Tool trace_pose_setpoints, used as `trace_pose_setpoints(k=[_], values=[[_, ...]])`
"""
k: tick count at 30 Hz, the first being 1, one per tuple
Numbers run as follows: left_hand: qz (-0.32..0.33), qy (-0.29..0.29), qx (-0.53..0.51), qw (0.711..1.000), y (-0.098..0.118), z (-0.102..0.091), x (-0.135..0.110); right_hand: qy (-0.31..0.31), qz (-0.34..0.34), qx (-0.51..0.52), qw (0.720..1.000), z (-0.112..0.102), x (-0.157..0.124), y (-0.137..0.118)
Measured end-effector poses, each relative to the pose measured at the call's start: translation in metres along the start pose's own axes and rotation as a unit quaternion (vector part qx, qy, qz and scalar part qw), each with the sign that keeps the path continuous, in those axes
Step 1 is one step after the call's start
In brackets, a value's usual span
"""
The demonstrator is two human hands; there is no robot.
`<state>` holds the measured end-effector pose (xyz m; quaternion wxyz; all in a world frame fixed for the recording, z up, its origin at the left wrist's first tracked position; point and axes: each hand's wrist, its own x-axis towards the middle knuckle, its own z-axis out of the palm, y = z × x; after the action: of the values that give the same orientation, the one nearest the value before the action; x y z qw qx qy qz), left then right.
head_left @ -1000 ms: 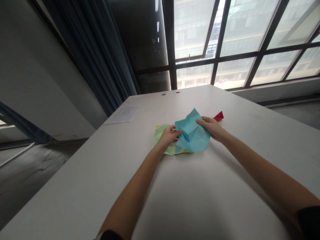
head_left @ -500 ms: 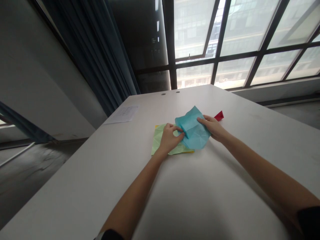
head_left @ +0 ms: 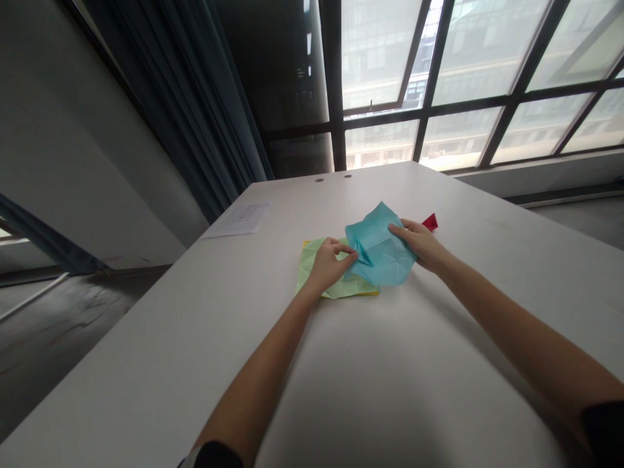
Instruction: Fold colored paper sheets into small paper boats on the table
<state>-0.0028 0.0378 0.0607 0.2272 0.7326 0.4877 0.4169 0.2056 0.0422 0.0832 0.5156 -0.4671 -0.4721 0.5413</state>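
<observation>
A creased sheet of blue paper [head_left: 385, 244] is held up between my two hands, partly folded near its left side. My left hand [head_left: 332, 260] pinches that left part between thumb and fingers. On the right edge, my right hand [head_left: 420, 242] grips the sheet, thumb on top and fingers behind. Under the blue paper and my left hand lies a creased light green sheet [head_left: 309, 263], with a yellow sheet [head_left: 370, 294] showing at its edges. A folded red paper piece [head_left: 431, 222] sits just beyond my right hand.
The white table [head_left: 219, 331] carries everything. A white printed sheet [head_left: 238, 220] lies at its far left. Two dark round spots [head_left: 319, 180] show near the far edge. Behind are a blue curtain [head_left: 209, 104] and large windows [head_left: 385, 58].
The blue paper has shifted slightly right with my right hand. At its left side the fold stands a little more open, and my left fingers still pinch there.
</observation>
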Motion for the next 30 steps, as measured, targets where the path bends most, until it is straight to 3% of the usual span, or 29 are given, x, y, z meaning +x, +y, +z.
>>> trace_pose_setpoints(k=[4,8,13,18,23,28,30], values=[[-0.101,0.019,-0.145,0.984,-0.002,0.001,0.004,0.030,-0.030,-0.051,0.998,-0.007,0.008,0.006],[-0.209,0.043,-0.319,0.923,0.001,-0.003,0.007,0.047,-0.042,-0.106,0.992,-0.013,0.012,0.009],[-0.265,0.075,-0.439,0.855,0.001,-0.019,0.012,0.063,-0.063,-0.177,0.980,-0.023,0.014,0.006],[-0.300,0.079,-0.482,0.819,0.000,-0.031,0.016,0.027,-0.018,-0.101,0.994,-0.025,0.014,0.005],[-0.291,0.039,-0.462,0.837,0.008,-0.030,0.014,0.031,0.024,-0.016,0.999,-0.015,0.013,0.013],[-0.194,0.054,-0.256,0.945,-0.002,-0.022,0.011,0.044,0.058,0.043,0.996,-0.005,0.015,0.029],[-0.151,0.065,-0.192,0.968,-0.010,-0.019,0.010,0.042,0.080,0.062,0.994,-0.001,0.014,0.032]])
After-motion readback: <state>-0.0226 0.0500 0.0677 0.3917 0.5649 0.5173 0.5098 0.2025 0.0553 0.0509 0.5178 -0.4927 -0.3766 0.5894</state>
